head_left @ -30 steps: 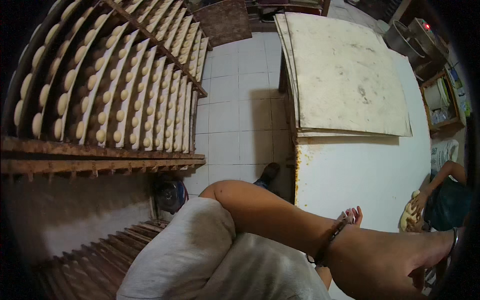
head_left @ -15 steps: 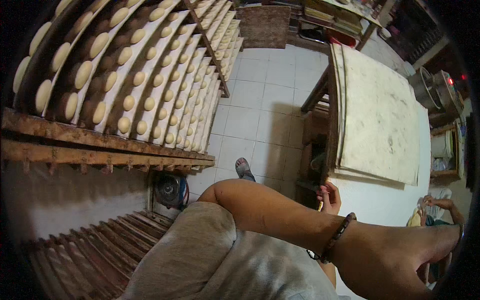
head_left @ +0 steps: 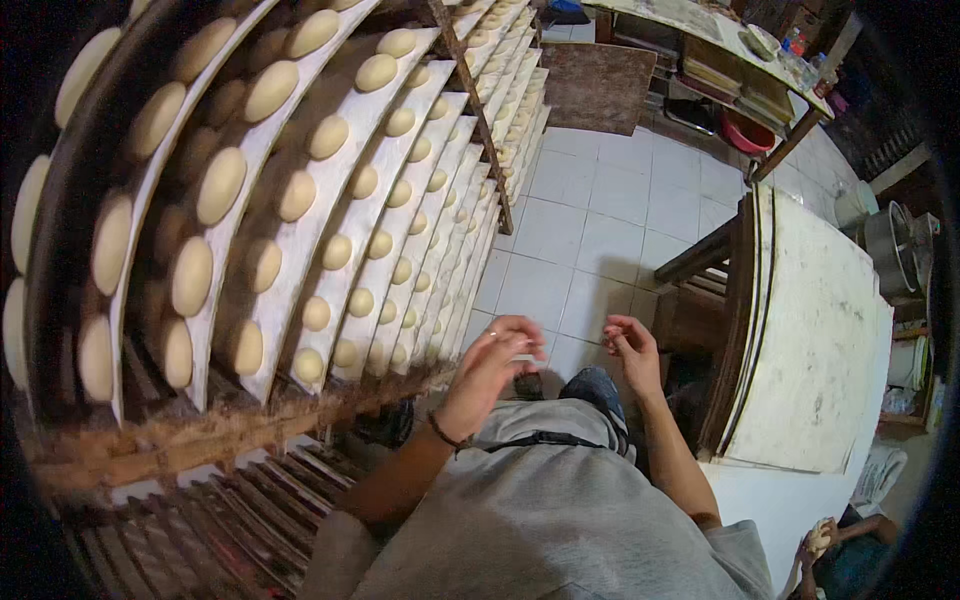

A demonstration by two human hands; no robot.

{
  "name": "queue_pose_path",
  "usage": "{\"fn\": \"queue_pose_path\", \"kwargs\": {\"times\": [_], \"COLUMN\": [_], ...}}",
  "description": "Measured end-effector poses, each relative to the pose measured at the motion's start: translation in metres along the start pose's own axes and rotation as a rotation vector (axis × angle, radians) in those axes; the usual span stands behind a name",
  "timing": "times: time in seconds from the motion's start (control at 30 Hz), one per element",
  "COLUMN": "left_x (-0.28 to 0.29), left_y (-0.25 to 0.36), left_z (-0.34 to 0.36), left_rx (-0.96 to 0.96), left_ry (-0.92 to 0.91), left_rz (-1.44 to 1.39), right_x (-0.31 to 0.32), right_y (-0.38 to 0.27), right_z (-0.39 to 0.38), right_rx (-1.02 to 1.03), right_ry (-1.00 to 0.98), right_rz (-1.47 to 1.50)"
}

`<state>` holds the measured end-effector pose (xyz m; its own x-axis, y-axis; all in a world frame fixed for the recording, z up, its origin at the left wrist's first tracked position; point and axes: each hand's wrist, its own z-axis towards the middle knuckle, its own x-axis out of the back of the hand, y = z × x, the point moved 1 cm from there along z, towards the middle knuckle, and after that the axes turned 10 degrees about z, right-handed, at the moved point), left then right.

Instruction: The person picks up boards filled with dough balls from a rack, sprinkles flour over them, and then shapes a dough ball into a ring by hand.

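Note:
My left hand (head_left: 487, 380), with a dark bracelet at the wrist, is in front of my body with its fingers loosely bent and apart. Nothing shows in it. To its right, my right hand (head_left: 634, 352) is held up over the tiled floor, fingers half curled, also with nothing visible in it. Neither hand touches anything. Nearest my left hand is a tall wooden rack (head_left: 180, 440) with sloping rows of pale boards (head_left: 290, 355), which bear many round dough balls (head_left: 330, 137). Beside my right arm lies a stack of large pale boards (head_left: 800, 330) on a white table (head_left: 770, 505).
Slatted rack bars (head_left: 200, 530) run at the lower left. A brown panel (head_left: 600, 85) stands at the far end of the tiled floor (head_left: 560, 215), near another table (head_left: 690, 18) and a red basin (head_left: 748, 130). At the lower right, a co-worker's hands (head_left: 815, 545) hold something pale.
My left arm has swung back from the far right to the front of my body. My right hand has come away from the table edge. The view has turned, bringing the dough rack nearer.

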<state>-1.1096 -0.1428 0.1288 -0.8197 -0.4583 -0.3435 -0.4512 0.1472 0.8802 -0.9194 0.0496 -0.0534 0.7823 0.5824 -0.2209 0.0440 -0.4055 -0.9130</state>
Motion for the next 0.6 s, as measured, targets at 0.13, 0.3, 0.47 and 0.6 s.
{"fn": "queue_pose_path", "kwargs": {"times": [0.13, 0.3, 0.47, 0.6], "left_x": [0.098, 0.161, 0.18, 0.185], "left_y": [-0.075, -0.135, -0.156, -0.122], "left_z": [0.003, -0.002, -0.022, 0.018], "left_rx": [-0.081, -0.15, -0.432, -0.5], "left_ry": [0.54, 1.311, 1.477, 1.759], "left_rz": [-0.006, -0.66, -0.534, -0.499], "right_x": [-0.024, -0.052, -0.113, -0.179], "right_y": [-0.021, -0.037, -0.082, -0.14], "right_z": [0.083, 0.213, 0.331, 0.414], "right_rx": [-0.065, -0.207, -0.221, -0.244], "right_ry": [-0.121, -0.299, -0.483, -0.573], "right_rz": [-0.012, -0.002, -0.066, 0.149]}}
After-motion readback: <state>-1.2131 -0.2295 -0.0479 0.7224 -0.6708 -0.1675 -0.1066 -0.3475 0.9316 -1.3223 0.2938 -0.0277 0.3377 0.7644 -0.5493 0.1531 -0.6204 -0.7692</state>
